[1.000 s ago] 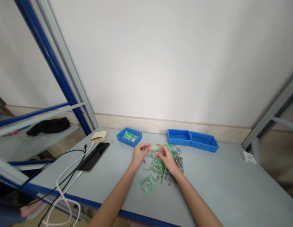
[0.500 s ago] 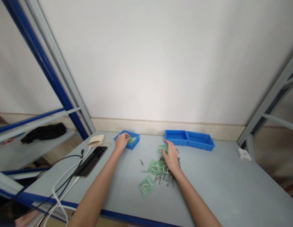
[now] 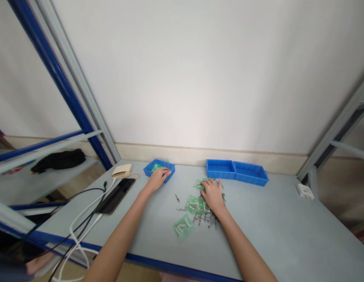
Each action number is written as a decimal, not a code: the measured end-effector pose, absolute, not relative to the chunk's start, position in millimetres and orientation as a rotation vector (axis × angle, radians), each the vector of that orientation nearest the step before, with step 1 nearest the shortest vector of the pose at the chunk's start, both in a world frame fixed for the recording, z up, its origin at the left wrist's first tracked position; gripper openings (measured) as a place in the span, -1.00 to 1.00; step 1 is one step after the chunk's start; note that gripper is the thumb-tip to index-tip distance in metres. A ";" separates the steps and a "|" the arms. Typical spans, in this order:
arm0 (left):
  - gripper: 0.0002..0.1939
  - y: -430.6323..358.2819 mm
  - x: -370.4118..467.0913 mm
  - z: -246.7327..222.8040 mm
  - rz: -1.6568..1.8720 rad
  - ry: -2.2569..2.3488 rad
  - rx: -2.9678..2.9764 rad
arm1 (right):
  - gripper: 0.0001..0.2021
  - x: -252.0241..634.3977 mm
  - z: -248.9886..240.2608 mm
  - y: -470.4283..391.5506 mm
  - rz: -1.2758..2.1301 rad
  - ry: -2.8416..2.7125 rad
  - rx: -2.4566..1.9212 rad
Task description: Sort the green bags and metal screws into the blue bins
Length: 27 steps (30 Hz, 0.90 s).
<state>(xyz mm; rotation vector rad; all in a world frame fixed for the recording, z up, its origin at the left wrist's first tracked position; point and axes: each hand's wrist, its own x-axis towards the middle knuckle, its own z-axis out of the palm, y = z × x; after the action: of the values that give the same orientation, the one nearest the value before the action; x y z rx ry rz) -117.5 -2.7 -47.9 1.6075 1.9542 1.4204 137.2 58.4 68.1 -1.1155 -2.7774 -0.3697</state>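
Observation:
My left hand [image 3: 160,177] lies over the right part of a small blue bin [image 3: 149,172], its fingers apart and nothing seen in them. A green packet [image 3: 156,167] shows inside that bin. My right hand [image 3: 212,192] rests on the back of a pile of metal rivets [image 3: 205,218], fingers spread, its fingertips at a green packet [image 3: 197,184]. Two further green packets, one beside the pile [image 3: 192,204] and one nearer the front [image 3: 183,227], lie on the table. Two loose rivets [image 3: 177,198] are left of the pile.
Two joined blue bins [image 3: 220,169] stand by the wall. On the left are a dark phone [image 3: 115,196], a cream box [image 3: 122,170] and cables [image 3: 78,219]. A white object [image 3: 305,191] lies far right. Metal frames flank the table; part of a person shows at lower left.
My left hand has moved right across its bin and come off the packet it was touching. My right hand has shifted slightly, its fingers now over the rear packet. The view has shifted a little.

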 end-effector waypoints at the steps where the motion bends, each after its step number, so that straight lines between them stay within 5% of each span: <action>1: -0.55 -3.3 -116.5 -48.5 1.433 1.935 1.598 | -0.76 136.9 69.0 57.3 -0.394 -2.776 -1.099; 7: -0.60 -7.0 -131.6 -61.2 1.682 2.216 1.300 | -0.77 134.1 70.4 52.8 -0.557 -2.741 -1.025; 19: -0.56 -1.5 -136.9 -97.9 1.585 2.385 0.765 | -0.76 126.6 72.8 52.1 -0.423 -2.698 -1.160; 27: -0.60 -15.4 -102.3 -61.9 1.619 2.513 1.195 | -0.73 132.2 73.4 54.9 -0.350 -2.776 -1.079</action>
<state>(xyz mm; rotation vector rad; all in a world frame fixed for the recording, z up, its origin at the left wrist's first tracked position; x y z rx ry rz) -102.3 -15.4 -61.9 1.1949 2.5133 1.6186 132.2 54.9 73.4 -1.0787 -2.7758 -0.3498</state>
